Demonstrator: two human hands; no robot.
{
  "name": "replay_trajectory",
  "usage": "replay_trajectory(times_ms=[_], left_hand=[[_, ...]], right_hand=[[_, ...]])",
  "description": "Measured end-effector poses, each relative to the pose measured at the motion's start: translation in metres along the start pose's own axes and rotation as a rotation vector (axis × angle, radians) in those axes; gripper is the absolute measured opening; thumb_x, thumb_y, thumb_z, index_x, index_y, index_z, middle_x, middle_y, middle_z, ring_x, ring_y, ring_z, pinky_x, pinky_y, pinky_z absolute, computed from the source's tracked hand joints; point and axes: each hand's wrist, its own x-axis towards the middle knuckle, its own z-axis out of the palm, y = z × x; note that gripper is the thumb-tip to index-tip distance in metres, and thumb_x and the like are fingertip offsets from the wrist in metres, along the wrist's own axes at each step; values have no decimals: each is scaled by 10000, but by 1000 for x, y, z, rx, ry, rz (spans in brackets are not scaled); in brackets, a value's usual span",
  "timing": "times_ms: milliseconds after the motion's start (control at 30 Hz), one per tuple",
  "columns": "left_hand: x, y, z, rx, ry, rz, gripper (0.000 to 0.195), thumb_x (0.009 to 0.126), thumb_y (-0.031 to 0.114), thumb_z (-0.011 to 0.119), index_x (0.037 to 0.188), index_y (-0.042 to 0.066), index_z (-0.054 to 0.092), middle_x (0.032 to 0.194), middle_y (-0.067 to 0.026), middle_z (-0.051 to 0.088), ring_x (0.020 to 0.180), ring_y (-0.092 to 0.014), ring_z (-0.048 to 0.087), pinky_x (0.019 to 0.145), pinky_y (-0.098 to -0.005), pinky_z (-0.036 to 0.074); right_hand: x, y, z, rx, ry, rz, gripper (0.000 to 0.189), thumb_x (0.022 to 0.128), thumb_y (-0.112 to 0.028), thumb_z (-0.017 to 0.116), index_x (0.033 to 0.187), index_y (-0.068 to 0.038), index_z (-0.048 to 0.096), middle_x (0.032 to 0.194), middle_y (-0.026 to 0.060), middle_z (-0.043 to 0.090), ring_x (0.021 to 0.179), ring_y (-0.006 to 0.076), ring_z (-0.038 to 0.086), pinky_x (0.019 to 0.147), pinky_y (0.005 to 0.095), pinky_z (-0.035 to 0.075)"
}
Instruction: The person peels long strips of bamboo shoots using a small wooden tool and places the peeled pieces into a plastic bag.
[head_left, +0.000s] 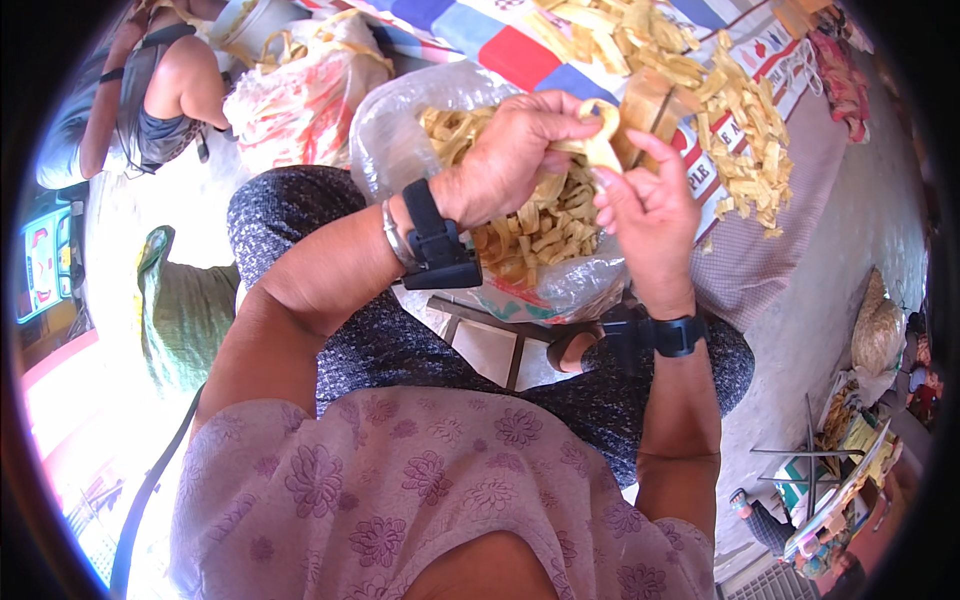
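A pale yellow, flat strip (602, 142) is bent into a loop between my two hands. My left hand (514, 154) pinches one part of it between thumb and fingers. At the lower end of the loop, the thumb and a fingertip of my right hand (651, 214) grip the strip, with the index finger raised. Below both hands, a clear plastic bag (390, 127) holds many folded yellow pieces (536, 232). Just behind my right hand is a tan block (651, 105) with a dark line across it.
Loose flat strips (630, 34) and a heap of short pieces (750, 135) lie on a printed cloth (517, 52). A red-and-white plastic bag (307, 97) stands at left, near a seated person (176, 82). A green woven sack (187, 315) rests on the floor.
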Motion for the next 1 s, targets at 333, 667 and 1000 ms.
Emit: replay_trajectory(times_ms=[333, 667, 1000], left_hand=[[-6, -11, 1, 76, -141, -240, 159, 798, 94, 654, 944, 45, 613, 896, -27, 626, 852, -138, 586, 739, -299, 473], [-9, -18, -1, 195, 8, -67, 160, 778, 45, 670, 913, 51, 584, 820, -19, 612, 697, -105, 590, 589, -245, 454], [-10, -14, 5, 217, -72, 23, 120, 824, 8, 655, 938, 45, 646, 836, 0, 639, 708, -62, 565, 619, -203, 425]], right_hand=[[13, 10, -30, 169, -219, 206, 153, 881, 62, 579, 1026, 35, 617, 833, 46, 664, 666, 63, 593, 578, 191, 468], [9, 11, -13, -57, -222, -170, 380, 783, 72, 570, 1150, 10, 494, 849, 52, 648, 767, 70, 616, 653, 199, 468], [7, 17, -9, -42, -6, -157, 296, 791, 98, 557, 1070, 7, 514, 809, 65, 659, 687, 67, 611, 601, 197, 466]])
